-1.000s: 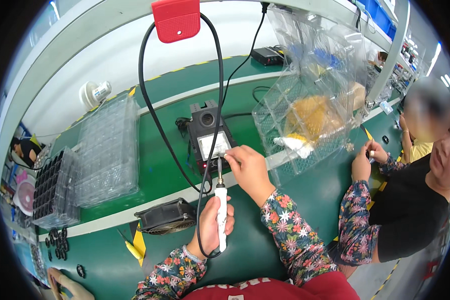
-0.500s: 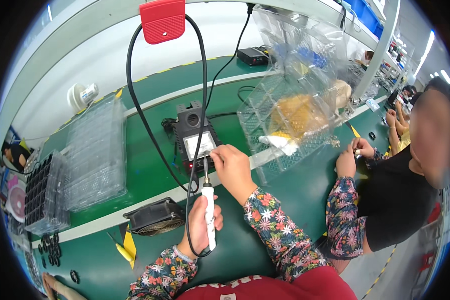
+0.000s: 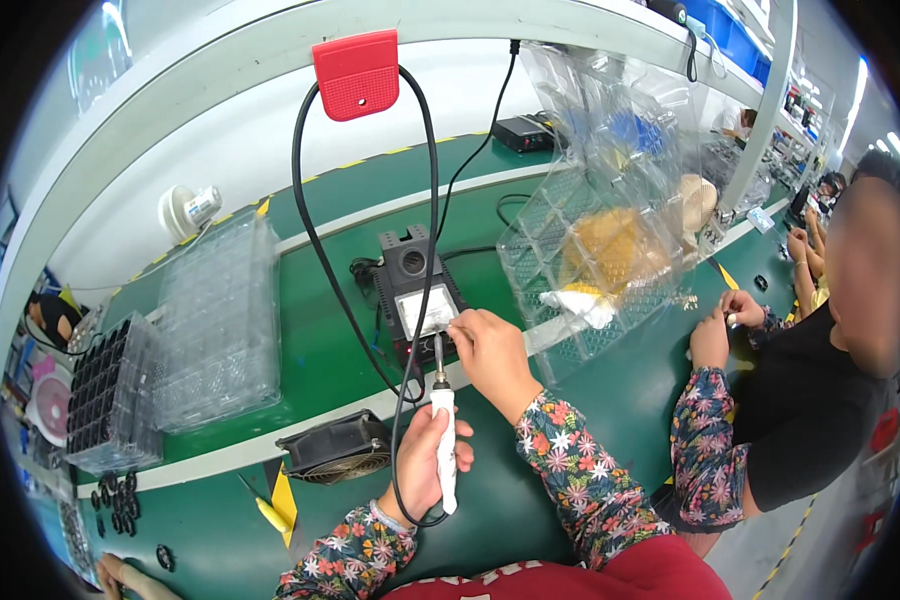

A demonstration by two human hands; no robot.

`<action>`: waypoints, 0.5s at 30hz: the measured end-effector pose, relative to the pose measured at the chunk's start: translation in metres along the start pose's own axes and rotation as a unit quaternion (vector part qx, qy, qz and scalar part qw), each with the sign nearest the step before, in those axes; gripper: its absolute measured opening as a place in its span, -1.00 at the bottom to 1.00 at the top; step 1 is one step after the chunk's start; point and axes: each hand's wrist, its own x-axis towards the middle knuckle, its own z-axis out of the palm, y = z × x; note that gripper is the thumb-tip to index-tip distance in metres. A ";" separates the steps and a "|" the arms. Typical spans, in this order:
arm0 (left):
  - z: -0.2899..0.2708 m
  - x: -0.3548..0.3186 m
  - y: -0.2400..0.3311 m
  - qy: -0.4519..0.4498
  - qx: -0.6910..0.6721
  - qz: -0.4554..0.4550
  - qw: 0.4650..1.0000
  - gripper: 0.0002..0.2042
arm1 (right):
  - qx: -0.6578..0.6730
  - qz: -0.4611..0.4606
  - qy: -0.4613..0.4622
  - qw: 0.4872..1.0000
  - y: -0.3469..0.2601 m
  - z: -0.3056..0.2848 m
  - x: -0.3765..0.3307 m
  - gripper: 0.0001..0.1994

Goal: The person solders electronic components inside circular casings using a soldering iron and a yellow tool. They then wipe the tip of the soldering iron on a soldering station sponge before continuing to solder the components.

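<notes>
Toward the table's (image 3: 540, 500) near edge, the left hand (image 3: 420, 468) grips the soldering iron (image 3: 444, 440); I'd steady its tip, clear of the right hand's (image 3: 495, 362) pinched fingers.

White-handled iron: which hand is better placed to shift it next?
Probably the left hand: it grips the iron by its white handle, while the right hand is off that handle, up beside the metal tip.

Your green counter (image 3: 495, 485) — white wall (image 3: 240, 130) behind it — runs beneath a pale frame (image 3: 170, 92); strip lights (image 3: 855, 102) and grey floor (image 3: 745, 560) lie rightward
</notes>
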 end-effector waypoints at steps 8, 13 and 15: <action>0.004 -0.002 0.003 0.026 0.011 -0.012 1.000 -0.73 | 0.010 0.031 0.016 0.999 -0.003 0.001 0.000 -0.95; 0.001 0.000 0.006 0.014 0.006 -0.025 1.000 -0.75 | 0.125 0.087 -0.001 0.988 0.001 0.000 0.001 -0.92; -0.002 0.000 0.004 -0.010 -0.004 -0.018 1.000 -0.77 | 0.079 0.047 -0.005 0.996 -0.003 -0.001 0.001 -0.93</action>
